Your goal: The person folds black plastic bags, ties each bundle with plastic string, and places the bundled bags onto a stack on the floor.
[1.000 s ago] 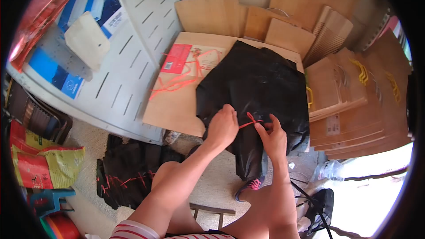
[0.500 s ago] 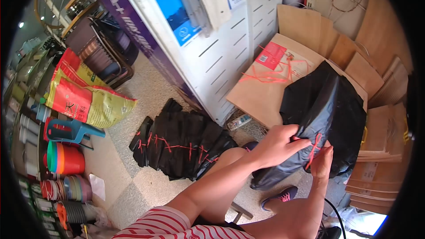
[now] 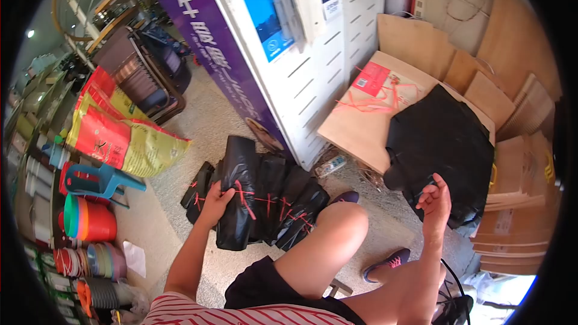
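Note:
My left hand (image 3: pixel 213 206) grips the left edge of a folded bundle of black plastic bags (image 3: pixel 236 229), tied round its middle with red string (image 3: pixel 242 191). The bundle is held over a row of similar tied black bundles (image 3: pixel 269 188) on the floor. On the right, my right hand (image 3: pixel 435 203) has loosely bent fingers, with nothing visible in them. It is just in front of a spread stack of loose black bags (image 3: pixel 442 138); whether the fingertips touch it I cannot tell. The stack lies on a cardboard box (image 3: pixel 355 121), where loose red strings (image 3: pixel 394 97) also lie.
A white perforated panel (image 3: pixel 316 78) stands ahead, with a power strip (image 3: pixel 331 167) by its foot. Cardboard sheets (image 3: pixel 512 174) lean and pile on the right. To the left are a red and yellow sack (image 3: pixel 126 138), a blue stool (image 3: pixel 105 180) and stacked buckets (image 3: pixel 96 219).
My left hand has carried the tied bundle from the right side, over the box's edge, leftward to the row on the floor. My right hand has let go of it and stayed right.

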{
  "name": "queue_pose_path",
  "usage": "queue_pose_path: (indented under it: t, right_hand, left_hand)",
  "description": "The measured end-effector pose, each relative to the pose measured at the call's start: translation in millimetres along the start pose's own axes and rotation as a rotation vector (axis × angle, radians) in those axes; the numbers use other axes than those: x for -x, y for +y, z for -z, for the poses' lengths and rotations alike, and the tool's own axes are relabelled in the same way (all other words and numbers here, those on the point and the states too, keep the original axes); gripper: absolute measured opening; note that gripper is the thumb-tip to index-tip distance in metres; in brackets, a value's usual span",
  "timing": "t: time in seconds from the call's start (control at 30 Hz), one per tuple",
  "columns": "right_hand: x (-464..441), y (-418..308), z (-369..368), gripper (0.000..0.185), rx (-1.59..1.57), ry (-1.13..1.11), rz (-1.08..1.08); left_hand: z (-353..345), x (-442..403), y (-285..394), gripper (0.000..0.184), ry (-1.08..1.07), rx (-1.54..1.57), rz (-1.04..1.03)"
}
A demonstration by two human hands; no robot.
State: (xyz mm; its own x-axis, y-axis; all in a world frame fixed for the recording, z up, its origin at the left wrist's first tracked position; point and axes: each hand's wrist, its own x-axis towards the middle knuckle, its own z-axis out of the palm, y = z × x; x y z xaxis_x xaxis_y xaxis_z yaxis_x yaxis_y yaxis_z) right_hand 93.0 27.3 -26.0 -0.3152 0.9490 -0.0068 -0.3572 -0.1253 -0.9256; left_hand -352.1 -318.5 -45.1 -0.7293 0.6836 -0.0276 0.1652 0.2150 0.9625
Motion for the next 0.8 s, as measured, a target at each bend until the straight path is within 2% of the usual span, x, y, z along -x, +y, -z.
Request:
queue_pose_path:
  t: [0.03,0.1,0.17,0.2,0.27,0.3,0.37,0.43,0.5,0.57,0.63,0.67,0.7,0.77,0.8]
  right_hand:
    - [2,-1,2,0.055,0.003,0.02,0.001]
    - [4,-3,6,0.055,0.025,0.088,0.008]
    - [4,-7,10,0.046,0.001,0.174,0.039]
    - [3,-11,13,0.042,0.014,0.204,0.055]
    - [0,-13,21,0.039,0.011,0.277,0.089]
    - [-1,-15,23,0.038,0.009,0.316,0.103]
    - [-2,-18,26,0.035,-0.001,0.366,0.124]
    - [-6,-13,36,0.032,0.072,0.461,0.088]
    - [-6,-11,45,0.028,0.081,0.499,0.107]
    - [-7,-12,53,0.026,0.234,0.599,0.116]
    - [-9,-17,65,0.025,0.281,0.655,0.123]
    - [-11,-17,71,0.025,0.384,0.703,0.123]
    - [-12,-17,78,0.025,0.485,0.75,0.115]
    - [-11,-25,84,0.029,0.51,0.766,0.063]
    - [-11,-28,83,0.031,0.583,0.745,0.004]
  left_hand:
    - [9,-8,-25,0.026,-0.067,0.048,0.179]
    - [24,-28,-82,0.03,-0.092,-0.148,0.197]
    - [29,-46,-119,0.037,-0.148,-0.641,0.292]
    - [9,-49,-127,0.037,-0.177,-0.623,0.267]
    - [-24,-62,-128,0.041,0.076,-1.158,0.031]
    - [-50,-72,-114,0.04,0.021,-0.922,-0.145]
    - [-129,-69,-14,0.038,-0.099,-0.555,-0.145]
    - [-197,-75,38,0.036,-0.174,-0.359,-0.249]
    - [-259,-71,99,0.033,-0.334,-0.141,-0.224]
    - [-316,-78,126,0.033,-0.477,-0.111,-0.291]
    - [-372,-78,136,0.035,-0.462,-0.153,-0.343]
    - [-390,-81,138,0.044,-0.423,-0.293,-0.45]
    - [-407,-83,132,0.044,-0.446,-0.291,-0.46]
    - [-431,-84,114,0.06,-0.052,-0.578,-0.601]
    - [-429,-92,112,0.067,-0.129,-0.545,-0.53]
